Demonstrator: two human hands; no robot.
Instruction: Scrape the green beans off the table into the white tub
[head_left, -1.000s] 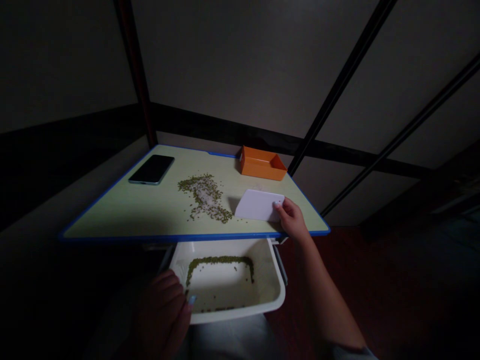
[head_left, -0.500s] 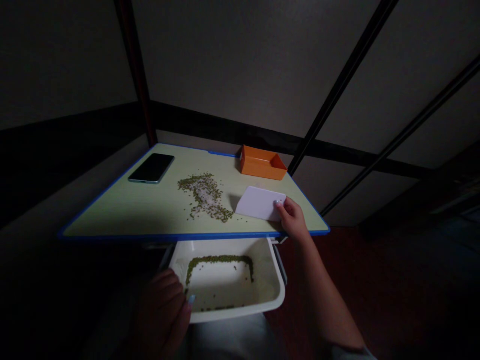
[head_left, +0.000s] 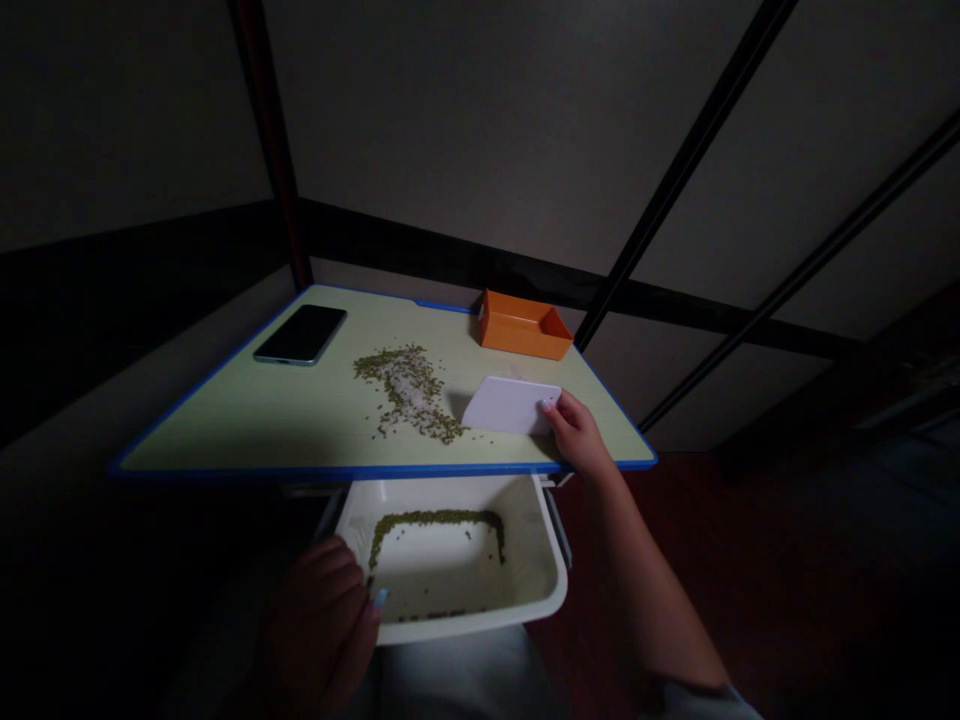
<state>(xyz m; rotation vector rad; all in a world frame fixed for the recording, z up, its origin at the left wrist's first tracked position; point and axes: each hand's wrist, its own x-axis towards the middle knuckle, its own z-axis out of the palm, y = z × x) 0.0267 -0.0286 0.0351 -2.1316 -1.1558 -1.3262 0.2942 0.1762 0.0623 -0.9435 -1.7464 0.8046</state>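
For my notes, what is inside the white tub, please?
Inside the white tub, green grains lie mostly along the floor's edges; the left hand hides the near left corner.

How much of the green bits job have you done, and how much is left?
Looks done: some green bits lie in the white tub, whose rim the left hand holds. In hand: the right hand has the white scraper beside the mixed pile. Left, probably: that pile of green bits and whitish grains on the table.
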